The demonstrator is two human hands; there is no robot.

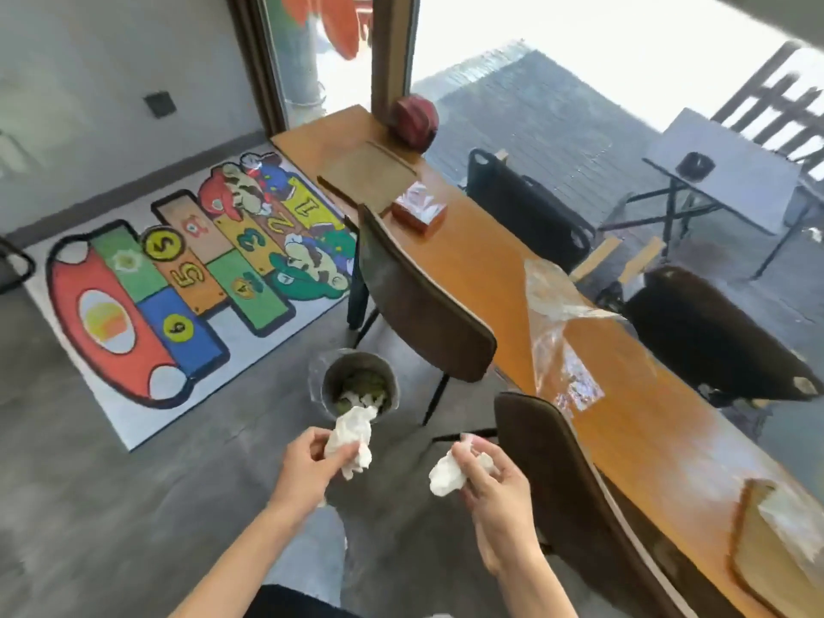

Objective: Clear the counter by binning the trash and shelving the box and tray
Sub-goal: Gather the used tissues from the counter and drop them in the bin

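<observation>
My left hand grips a crumpled white tissue just in front of the round metal bin on the floor; green and white trash lies inside the bin. My right hand holds a second crumpled tissue a little to the right, above the floor. On the long wooden counter lie a crumpled clear plastic bag, a tissue box and a wooden tray at the far end. Another wooden tray with a tissue on it sits at the near right.
Two brown chairs stand against the counter's left side. A colourful number rug covers the floor at left. A red round ornament stands at the counter's far end. Beyond the glass are dark chairs and a folding table.
</observation>
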